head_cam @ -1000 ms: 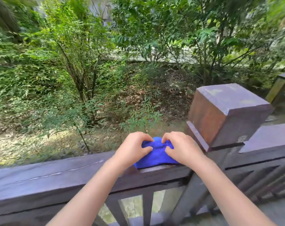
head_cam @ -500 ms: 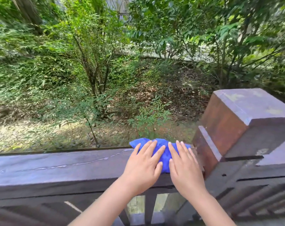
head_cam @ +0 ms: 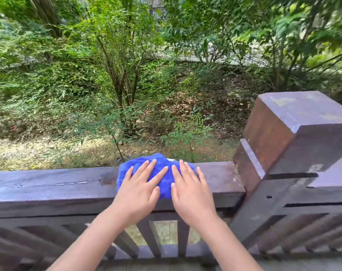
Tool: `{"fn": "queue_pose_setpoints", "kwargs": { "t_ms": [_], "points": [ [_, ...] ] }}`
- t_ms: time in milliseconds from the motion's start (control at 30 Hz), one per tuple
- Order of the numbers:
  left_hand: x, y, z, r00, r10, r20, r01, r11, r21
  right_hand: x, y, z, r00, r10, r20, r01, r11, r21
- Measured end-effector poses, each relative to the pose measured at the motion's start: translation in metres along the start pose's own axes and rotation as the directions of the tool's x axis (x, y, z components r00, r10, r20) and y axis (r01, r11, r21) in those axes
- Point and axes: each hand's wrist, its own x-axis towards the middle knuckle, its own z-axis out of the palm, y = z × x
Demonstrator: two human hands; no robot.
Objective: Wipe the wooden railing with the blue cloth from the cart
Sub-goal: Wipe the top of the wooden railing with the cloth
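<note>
While both hands, left (head_cam: pixel 138 189) and right (head_cam: pixel 191 190), press flat with fingers (head_cam: pixel 146 169) spread on the cloth (head_cam: pixel 163 184), the rail (head_cam: pixel 49 188) runs mostly leftward, with the post (head_cam: pixel 295 137) close on the right.

The wooden railing (head_cam: pixel 49 188) runs level across the view, its dark top wet-looking — a thin streak of water (head_cam: pixel 64 183) lies along it. A crumpled blue cloth (head_cam: pixel 162 173) rests on top, near the square post (head_cam: pixel 295 145).

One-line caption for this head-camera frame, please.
Both hands, left and right, press a blue cloth flat on the wooden railing.
</note>
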Motion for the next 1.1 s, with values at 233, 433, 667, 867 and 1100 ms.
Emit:
{"fn": "queue_pose_setpoints", "kwargs": {
  "t_ms": [233, 433, 667, 867, 1100],
  "points": [
    [0.048, 0.084, 0.022, 0.988, 0.155, -0.006, -0.155, 0.985, -0.076, -0.030, 0.076, -0.024, 0.987, 0.159, 0.034, -0.161, 0.981, 0.103],
    [0.067, 0.087, 0.022, 0.972, 0.234, -0.027, -0.236, 0.970, -0.055, -0.021, 0.085, -0.022, 0.985, 0.171, 0.008, -0.167, 0.950, 0.263],
    [0.045, 0.033, 0.023, 0.993, 0.092, -0.075, -0.096, 0.994, -0.048, 0.001, 0.075, -0.019, 0.980, 0.196, 0.026, -0.198, 0.971, 0.134],
    [-0.003, -0.064, 0.005, 0.985, -0.127, -0.117, 0.125, 0.992, -0.017, 0.029, 0.019, 0.007, 0.992, 0.071, 0.105, -0.067, 0.997, -0.042],
    [-0.053, -0.174, -0.009, 0.949, -0.278, -0.148, 0.281, 0.960, -0.002, 0.046, -0.067, 0.028, 0.985, -0.076, 0.154, 0.074, 0.997, 0.018]
  ]
}}
